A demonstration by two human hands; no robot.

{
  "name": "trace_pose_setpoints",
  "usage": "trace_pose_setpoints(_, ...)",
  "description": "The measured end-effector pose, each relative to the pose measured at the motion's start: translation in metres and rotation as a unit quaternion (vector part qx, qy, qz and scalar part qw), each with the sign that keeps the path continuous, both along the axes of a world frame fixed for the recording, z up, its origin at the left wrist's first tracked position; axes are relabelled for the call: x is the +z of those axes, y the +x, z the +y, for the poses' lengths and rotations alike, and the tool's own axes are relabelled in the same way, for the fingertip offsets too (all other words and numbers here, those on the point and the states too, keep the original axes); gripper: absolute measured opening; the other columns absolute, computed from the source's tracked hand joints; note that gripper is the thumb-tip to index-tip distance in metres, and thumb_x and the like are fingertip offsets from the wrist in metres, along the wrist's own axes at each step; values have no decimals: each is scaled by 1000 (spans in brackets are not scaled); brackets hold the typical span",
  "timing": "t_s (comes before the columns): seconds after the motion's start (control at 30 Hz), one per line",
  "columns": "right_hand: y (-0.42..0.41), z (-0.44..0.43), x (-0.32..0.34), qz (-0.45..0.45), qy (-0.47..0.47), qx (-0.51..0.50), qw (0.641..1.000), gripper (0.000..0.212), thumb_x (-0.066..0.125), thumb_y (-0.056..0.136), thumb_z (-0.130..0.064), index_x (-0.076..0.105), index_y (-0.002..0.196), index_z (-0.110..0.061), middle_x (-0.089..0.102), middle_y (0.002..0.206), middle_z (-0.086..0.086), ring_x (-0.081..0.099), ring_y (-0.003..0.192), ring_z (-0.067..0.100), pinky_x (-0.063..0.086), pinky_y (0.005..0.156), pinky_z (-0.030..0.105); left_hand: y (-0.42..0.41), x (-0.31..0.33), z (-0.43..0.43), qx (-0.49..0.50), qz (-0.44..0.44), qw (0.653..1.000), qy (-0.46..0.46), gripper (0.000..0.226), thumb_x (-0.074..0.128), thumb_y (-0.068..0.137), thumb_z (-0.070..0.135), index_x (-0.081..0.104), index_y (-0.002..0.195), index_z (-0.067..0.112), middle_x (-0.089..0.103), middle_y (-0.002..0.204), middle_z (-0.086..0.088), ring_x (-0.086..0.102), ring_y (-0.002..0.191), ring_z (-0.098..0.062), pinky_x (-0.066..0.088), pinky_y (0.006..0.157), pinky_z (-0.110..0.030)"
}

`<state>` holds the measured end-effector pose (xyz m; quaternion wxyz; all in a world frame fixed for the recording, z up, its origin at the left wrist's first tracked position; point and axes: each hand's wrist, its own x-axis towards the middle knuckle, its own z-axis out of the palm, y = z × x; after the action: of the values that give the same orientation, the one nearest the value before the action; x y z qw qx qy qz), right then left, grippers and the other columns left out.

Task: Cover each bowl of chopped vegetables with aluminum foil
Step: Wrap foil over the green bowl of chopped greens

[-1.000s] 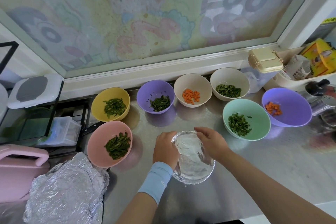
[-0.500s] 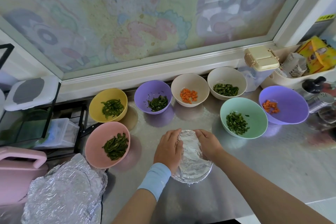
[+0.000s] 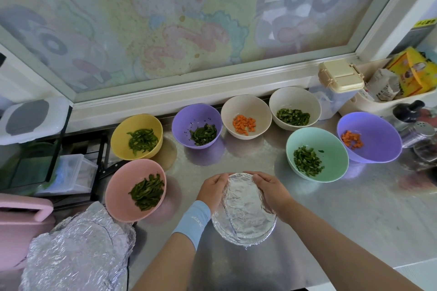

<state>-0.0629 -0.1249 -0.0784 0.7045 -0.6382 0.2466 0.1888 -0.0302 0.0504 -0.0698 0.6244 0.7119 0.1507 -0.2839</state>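
Far left, hanging off the table (image 3: pixel 331 220) edge, there's a crumpled heap of foil (image 3: pixel 75 250), which I'm guessing is the supply. Just beside it is the pink bowl (image 3: pixel 118 194), with the yellow bowl (image 3: pixel 120 139) behind. Both have green pepper strips and both are uncovered. The small purple bowl (image 3: pixel 182 123) at the back is open too.

Front and centre is the foil-covered bowl (image 3: pixel 246 210), sitting on the table. The left hand (image 3: pixel 212 190) is cupped round its left side with fingers curled over the far rim. The right hand (image 3: pixel 272 190) mirrors it on the right, fingertips close together at the back. Looks to me like they're crimping the edge down.

Further right are the beige bowl with carrot (image 3: pixel 236 108), the beige bowl with green bits (image 3: pixel 283 99), the mint bowl (image 3: pixel 331 146) and the big purple bowl (image 3: pixel 378 134), all bare.

What could go wrong? Foil is thin, so squeezing too hard at the rim could tear it. A loosely crimped edge could spring up once it's let go. The table looks like slick metal, so an uneven push might skid the bowl toward its neighbours. With seven bowls left, that heap may be too wrinkled to lie flat.
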Motion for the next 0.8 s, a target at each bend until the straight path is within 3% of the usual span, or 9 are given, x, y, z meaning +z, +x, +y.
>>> trace_pose_setpoints(0.07,1,-1,1,10,5,8,1000,28,46,102,-11,72,111,-15,74,104,10,70,94,21,54,74,22,2,-1,1,-7,12,1000,-1,28,48,102,23,75,99,17,76,95,0,71,88,-13,52,70,-14)
trace_pose_setpoints(0.13,2,0,1,9,-30,27,999,28,47,102,-15,72,112,-20,75,101,3,70,98,22,53,81,24,3,-2,3,-32,-10,999,5,26,48,102,22,74,101,21,74,107,2,68,97,-10,50,81,-13)
trace_pose_setpoints(0.23,-6,-4,-4,-31,-164,29,985,27,49,101,-29,65,123,-33,65,72,-15,60,63,9,47,63,23,-3,-8,14,-59,-166,976,127,29,48,100,19,67,121,21,60,126,12,52,117,-1,34,102,-16)
trace_pose_setpoints(0.33,-29,-1,-8,-109,-261,31,959,34,45,100,-35,51,132,-47,64,94,-16,59,75,10,55,75,31,-36,-13,21,-22,-277,943,184,44,44,94,35,56,135,24,51,130,19,43,123,6,28,106,-13)
trace_pose_setpoints(0.43,-46,12,-15,-122,-252,23,960,41,42,99,-40,44,141,-44,56,132,-22,59,108,11,50,99,41,-68,-20,12,-1,-261,954,147,44,41,96,36,44,140,32,43,137,27,36,129,13,25,106,-6)
trace_pose_setpoints(0.5,-45,15,-22,-102,-224,-24,969,41,39,94,-47,51,133,-46,61,125,-23,58,98,9,50,99,46,-72,-24,6,44,-239,962,125,36,39,101,27,45,136,36,44,135,30,38,128,12,29,106,-10)
trace_pose_setpoints(0.6,-38,17,-19,-86,-202,-63,974,32,40,97,-37,61,121,-43,67,104,-17,57,90,10,50,95,44,-63,-26,4,100,-198,970,102,32,35,104,28,54,127,38,55,130,23,48,125,3,36,107,-20)
trace_pose_setpoints(0.7,-31,20,-15,-88,-220,-65,969,32,41,103,-23,60,127,-32,65,121,-11,58,115,12,43,102,32,-51,-25,7,84,-179,976,92,33,35,104,33,56,128,35,58,133,14,50,127,-6,36,109,-23)
trace_pose_setpoints(0.8,-28,21,-17,-82,-256,-10,963,43,38,102,-37,44,143,-33,51,143,-9,50,129,18,38,111,39,-42,-24,15,9,-196,968,160,41,34,105,29,43,145,25,43,150,7,35,140,-11,22,113,-21)
